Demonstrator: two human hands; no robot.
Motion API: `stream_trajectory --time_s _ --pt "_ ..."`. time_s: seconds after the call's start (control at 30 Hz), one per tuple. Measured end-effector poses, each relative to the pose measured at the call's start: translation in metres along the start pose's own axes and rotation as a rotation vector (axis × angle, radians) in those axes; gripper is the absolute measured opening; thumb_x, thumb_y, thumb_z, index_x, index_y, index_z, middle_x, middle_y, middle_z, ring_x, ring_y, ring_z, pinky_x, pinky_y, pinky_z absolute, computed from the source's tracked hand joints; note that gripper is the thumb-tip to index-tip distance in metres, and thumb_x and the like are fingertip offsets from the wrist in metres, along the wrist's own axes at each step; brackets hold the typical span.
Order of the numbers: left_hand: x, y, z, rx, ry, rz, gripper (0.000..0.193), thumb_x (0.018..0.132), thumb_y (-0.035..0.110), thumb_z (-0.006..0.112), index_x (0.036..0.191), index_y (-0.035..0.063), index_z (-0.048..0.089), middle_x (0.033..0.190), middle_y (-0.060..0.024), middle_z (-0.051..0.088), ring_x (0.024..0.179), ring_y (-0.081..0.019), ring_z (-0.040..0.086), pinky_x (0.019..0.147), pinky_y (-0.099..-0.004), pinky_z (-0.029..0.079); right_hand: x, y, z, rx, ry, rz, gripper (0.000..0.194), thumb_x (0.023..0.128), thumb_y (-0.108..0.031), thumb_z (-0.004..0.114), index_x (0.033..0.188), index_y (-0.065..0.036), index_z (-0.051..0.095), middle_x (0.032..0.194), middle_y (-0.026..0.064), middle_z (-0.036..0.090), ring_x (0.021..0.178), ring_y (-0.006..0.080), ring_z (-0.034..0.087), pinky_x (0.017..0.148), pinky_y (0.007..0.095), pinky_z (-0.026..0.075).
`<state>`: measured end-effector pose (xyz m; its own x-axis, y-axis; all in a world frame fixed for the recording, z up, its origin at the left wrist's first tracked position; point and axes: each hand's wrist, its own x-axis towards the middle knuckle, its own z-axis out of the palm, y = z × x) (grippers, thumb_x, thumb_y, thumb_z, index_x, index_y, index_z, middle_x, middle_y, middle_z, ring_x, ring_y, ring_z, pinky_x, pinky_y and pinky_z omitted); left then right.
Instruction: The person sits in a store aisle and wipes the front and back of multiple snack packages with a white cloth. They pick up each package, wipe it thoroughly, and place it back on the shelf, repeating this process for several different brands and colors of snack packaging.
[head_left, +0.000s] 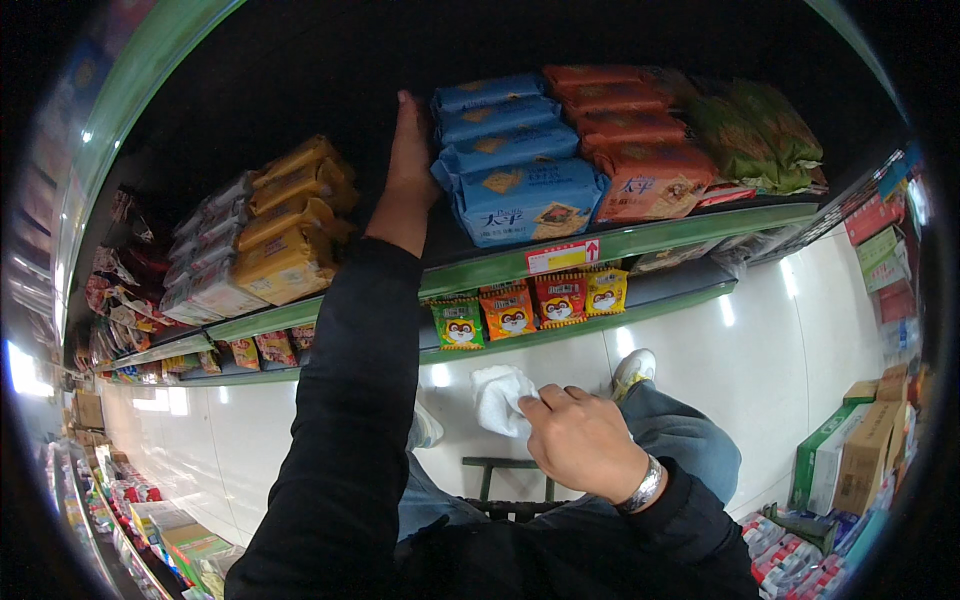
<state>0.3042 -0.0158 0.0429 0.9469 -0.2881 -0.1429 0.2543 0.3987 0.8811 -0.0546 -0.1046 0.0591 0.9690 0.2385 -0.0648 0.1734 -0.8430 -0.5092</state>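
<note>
My left hand (409, 161) reaches deep into a dark shelf, held upright and edge-on along the left side of a row of blue cracker packets (525, 199). Its fingers are mostly hidden, and I cannot tell how firmly it touches the packets. My right hand (581, 442), with a silver band at the wrist, is above my lap. A crumpled white cloth (499, 397) is pinched between its thumb and fingers. Orange-red cracker packets (649, 180) stand right of the blue row. Yellow packets (285, 259) form a row left of my forearm.
A green shelf edge (480, 274) with a price tag (562, 256) runs in front. Small snack bags (514, 319) sit on the lower shelf. Green packets (757, 135) lie farther right. Below me is a dark stool frame (487, 480). Cartons (855, 457) stand at the right.
</note>
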Motion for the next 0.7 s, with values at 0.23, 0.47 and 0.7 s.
stream_trajectory --time_s 0.23,0.47,0.7 --pt "-0.031 -0.002 0.022 0.074 -0.135 0.066 0.098 0.091 0.074 0.043 0.156 0.0051 0.019 0.158 -0.0207 0.027 0.143 -0.0376 0.033 0.116 -0.0482 0.030 -0.001 0.001 0.003 0.007 0.059 -0.028 0.017 0.076 -0.013 0.064 0.090 -0.003 0.064 0.085 0.0141 0.064 0.078 0.0322 0.066 0.066 0.0419 0.055" --pt "-0.067 0.000 0.023 0.042 -0.021 0.195 0.091 0.094 0.064 0.051 0.155 0.0036 0.022 0.158 -0.0174 0.028 0.141 -0.0343 0.035 0.116 -0.0460 0.030 -0.003 0.005 0.002 -0.015 0.087 -0.002 0.014 0.076 -0.012 0.062 0.088 -0.003 0.064 0.084 0.0137 0.064 0.078 0.0318 0.066 0.064 0.0421 0.055" --pt "-0.125 -0.035 0.020 0.343 -0.130 0.479 0.111 0.072 0.031 0.083 0.156 0.0029 0.015 0.157 -0.0277 0.019 0.145 -0.0357 0.026 0.117 -0.0429 0.029 -0.005 0.002 0.009 -0.017 0.091 -0.024 0.019 0.077 -0.012 0.062 0.093 -0.004 0.065 0.083 0.0119 0.063 0.077 0.0311 0.066 0.065 0.0417 0.055"
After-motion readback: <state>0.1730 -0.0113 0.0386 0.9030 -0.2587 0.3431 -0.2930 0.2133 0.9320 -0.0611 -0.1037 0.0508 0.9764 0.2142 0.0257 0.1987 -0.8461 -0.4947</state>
